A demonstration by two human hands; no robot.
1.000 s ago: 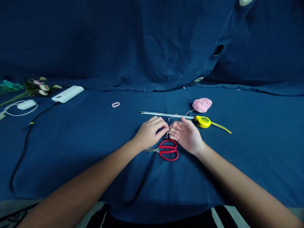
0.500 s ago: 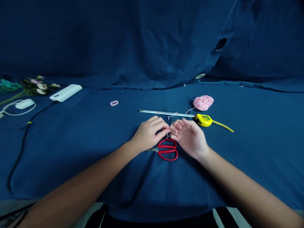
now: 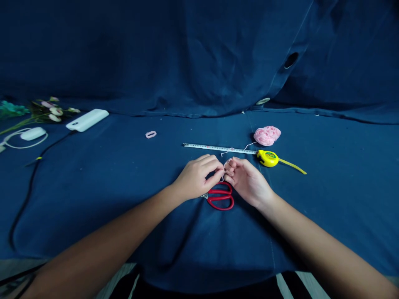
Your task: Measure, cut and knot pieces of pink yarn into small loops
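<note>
Thumb and fingertips of my left hand (image 3: 201, 176) pinch a short piece of pink yarn (image 3: 222, 179). Facing it, my right hand (image 3: 247, 178) has its fingers curled and its thumb pressed to the index finger, with the same yarn looped at its fingertips. Just below both hands lie red-handled scissors (image 3: 220, 202), their blades mostly hidden under my left hand. Beyond the fingers a yellow tape measure (image 3: 267, 158) rests with its blade (image 3: 215, 148) pulled out to the left. Behind it sits a ball of pink yarn (image 3: 267, 136), its loose end crossing the blade.
A small pink yarn loop (image 3: 151, 134) lies on the blue cloth (image 3: 124, 166) to the left. Farther left are a white power bank (image 3: 87, 120) with a black cable (image 3: 29, 187), a white charger (image 3: 33, 133) and artificial flowers (image 3: 53, 111). A blue curtain (image 3: 140, 54) hangs behind.
My right thumb has come down onto the index finger, closing the hand around the yarn. My left hand has shifted slightly right, covering more of the scissors' blades.
</note>
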